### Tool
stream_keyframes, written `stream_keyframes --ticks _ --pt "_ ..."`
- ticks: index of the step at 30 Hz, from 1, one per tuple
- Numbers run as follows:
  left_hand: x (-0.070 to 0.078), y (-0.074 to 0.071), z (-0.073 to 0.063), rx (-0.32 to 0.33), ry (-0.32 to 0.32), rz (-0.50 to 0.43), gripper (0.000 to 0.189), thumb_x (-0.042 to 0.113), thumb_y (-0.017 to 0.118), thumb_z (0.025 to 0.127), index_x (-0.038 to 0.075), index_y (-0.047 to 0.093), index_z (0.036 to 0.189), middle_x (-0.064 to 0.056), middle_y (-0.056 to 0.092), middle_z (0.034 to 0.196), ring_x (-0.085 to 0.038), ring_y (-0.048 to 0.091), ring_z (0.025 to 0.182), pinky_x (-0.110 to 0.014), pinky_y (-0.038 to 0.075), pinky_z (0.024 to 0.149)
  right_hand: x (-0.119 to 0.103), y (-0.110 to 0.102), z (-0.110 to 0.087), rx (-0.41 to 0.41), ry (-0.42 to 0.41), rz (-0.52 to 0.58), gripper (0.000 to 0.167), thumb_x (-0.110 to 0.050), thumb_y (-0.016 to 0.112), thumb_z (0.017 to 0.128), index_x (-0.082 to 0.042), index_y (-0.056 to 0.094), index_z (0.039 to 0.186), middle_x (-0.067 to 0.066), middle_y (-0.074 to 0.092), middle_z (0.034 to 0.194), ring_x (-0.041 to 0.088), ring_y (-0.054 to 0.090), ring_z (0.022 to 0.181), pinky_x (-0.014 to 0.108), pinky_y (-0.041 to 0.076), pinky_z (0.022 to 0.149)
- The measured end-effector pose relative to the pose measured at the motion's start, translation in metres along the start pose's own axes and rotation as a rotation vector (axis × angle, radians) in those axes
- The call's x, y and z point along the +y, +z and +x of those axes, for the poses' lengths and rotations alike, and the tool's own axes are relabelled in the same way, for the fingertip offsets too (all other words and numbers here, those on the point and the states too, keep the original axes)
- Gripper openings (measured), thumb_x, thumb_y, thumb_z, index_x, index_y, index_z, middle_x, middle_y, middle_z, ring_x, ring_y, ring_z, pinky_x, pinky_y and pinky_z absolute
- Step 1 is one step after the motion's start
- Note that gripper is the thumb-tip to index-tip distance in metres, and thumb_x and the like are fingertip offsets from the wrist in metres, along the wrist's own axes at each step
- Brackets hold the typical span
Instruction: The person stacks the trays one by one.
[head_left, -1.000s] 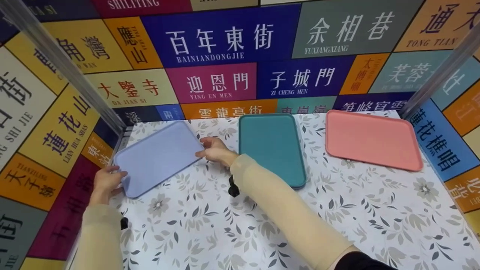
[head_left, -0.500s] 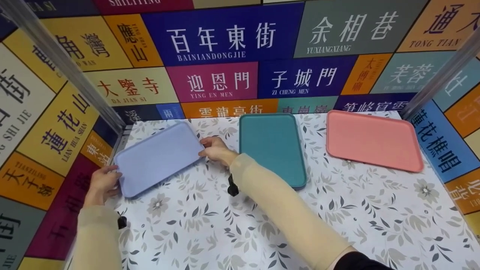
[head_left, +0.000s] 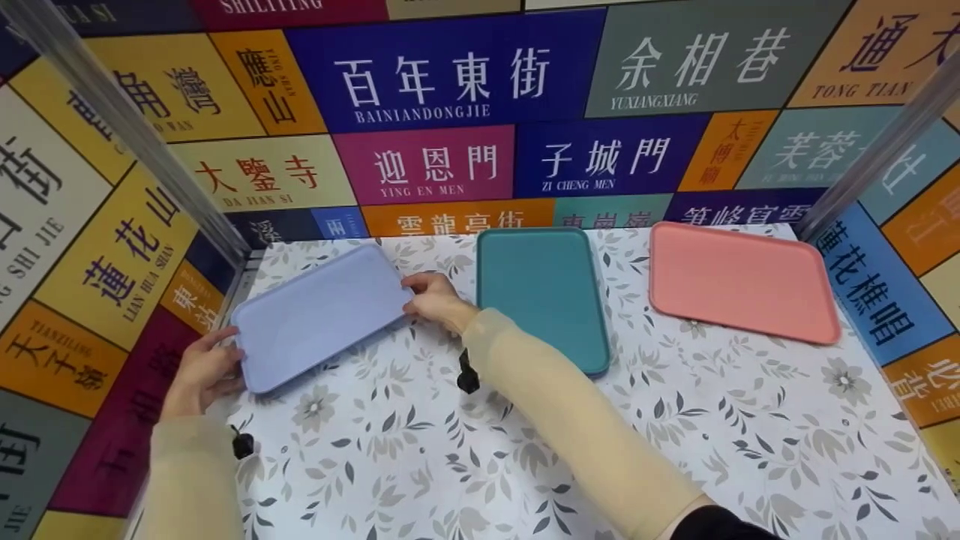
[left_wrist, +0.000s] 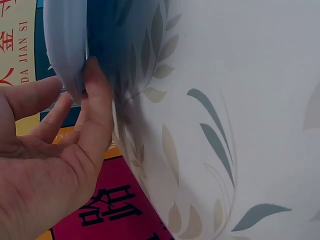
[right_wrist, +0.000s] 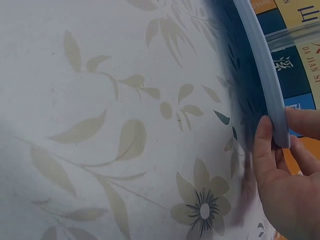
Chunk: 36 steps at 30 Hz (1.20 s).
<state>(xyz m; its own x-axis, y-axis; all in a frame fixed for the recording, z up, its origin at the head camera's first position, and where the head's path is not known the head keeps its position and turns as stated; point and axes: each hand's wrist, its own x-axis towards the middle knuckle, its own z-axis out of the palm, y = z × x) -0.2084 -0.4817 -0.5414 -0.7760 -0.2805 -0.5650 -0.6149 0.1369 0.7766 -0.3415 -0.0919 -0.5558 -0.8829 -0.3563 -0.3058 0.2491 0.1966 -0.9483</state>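
A lavender tray lies at a slant at the back left, just above the tablecloth, and its shadow falls beneath it in both wrist views. My left hand pinches its left end. In the left wrist view the fingers of that hand reach round both faces of the rim. At the tray's right end, my right hand holds the short edge. The right wrist view shows the tray edge caught between the thumb and fingers of this hand.
A teal tray, with another edge showing beneath it, lies just right of my right hand. Farther right is a pink tray. A floral cloth covers the table, and sign-printed panels rise behind and at both sides.
My left hand has drawn back slightly left, its fingers now at the tray's edge instead of over its face. The right fingers have also shifted a little right. The lavender tray barely moves.
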Motion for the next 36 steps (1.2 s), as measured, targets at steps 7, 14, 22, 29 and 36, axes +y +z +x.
stream_keyframes --ticks 7,14,22,29,36 --pt "0.002 -0.002 -0.005 -0.063 0.012 -0.149 0.078 0.012 0.058 0.113 0.027 0.023 0.181 -0.007 0.051 0.155 -0.008 0.067 0.105 -0.029 0.065 0.087 -0.007 -0.009 -0.005 -0.009 -0.023 0.029 0.059 0.015 0.07 0.091 0.0 0.069 0.148 0.022 0.063 0.157 0.02 0.067 0.109 0.044 0.067 0.106" --pt "0.005 0.002 -0.012 -0.083 0.023 -0.22 0.08 0.009 0.061 0.112 0.027 0.025 0.181 0.009 0.057 0.131 -0.006 0.067 0.108 -0.029 0.064 0.093 -0.007 -0.015 -0.007 0.001 -0.022 0.055 0.061 0.014 0.069 0.092 -0.002 0.069 0.151 0.019 0.062 0.16 0.03 0.063 0.14 0.039 0.066 0.107" --pt "0.011 0.015 -0.016 -0.027 0.086 -0.324 0.077 0.001 0.062 0.109 0.025 0.035 0.177 0.012 0.071 0.106 -0.008 0.073 0.093 -0.029 0.066 0.08 -0.005 -0.02 -0.011 0.082 -0.022 0.139 0.059 0.015 0.069 0.09 -0.005 0.074 0.145 0.018 0.068 0.151 0.022 0.067 0.122 0.043 0.067 0.104" --pt "0.017 0.036 -0.017 0.052 0.124 -0.455 0.077 -0.004 0.063 0.106 0.021 0.04 0.175 0.011 0.077 0.096 -0.008 0.073 0.089 -0.027 0.063 0.069 -0.009 -0.012 -0.016 0.291 -0.068 0.282 0.054 0.015 0.071 0.088 0.002 0.072 0.14 0.014 0.071 0.118 0.016 0.064 0.092 0.036 0.065 0.082" --pt "0.023 0.059 -0.019 0.149 0.159 -0.493 0.076 -0.007 0.062 0.103 0.019 0.046 0.173 0.012 0.077 0.092 -0.006 0.074 0.086 -0.025 0.064 0.066 -0.013 0.012 -0.028 0.376 -0.082 0.266 0.073 0.008 0.083 0.086 -0.01 0.058 0.153 0.017 0.065 0.137 0.022 0.065 0.106 0.034 0.064 0.088"
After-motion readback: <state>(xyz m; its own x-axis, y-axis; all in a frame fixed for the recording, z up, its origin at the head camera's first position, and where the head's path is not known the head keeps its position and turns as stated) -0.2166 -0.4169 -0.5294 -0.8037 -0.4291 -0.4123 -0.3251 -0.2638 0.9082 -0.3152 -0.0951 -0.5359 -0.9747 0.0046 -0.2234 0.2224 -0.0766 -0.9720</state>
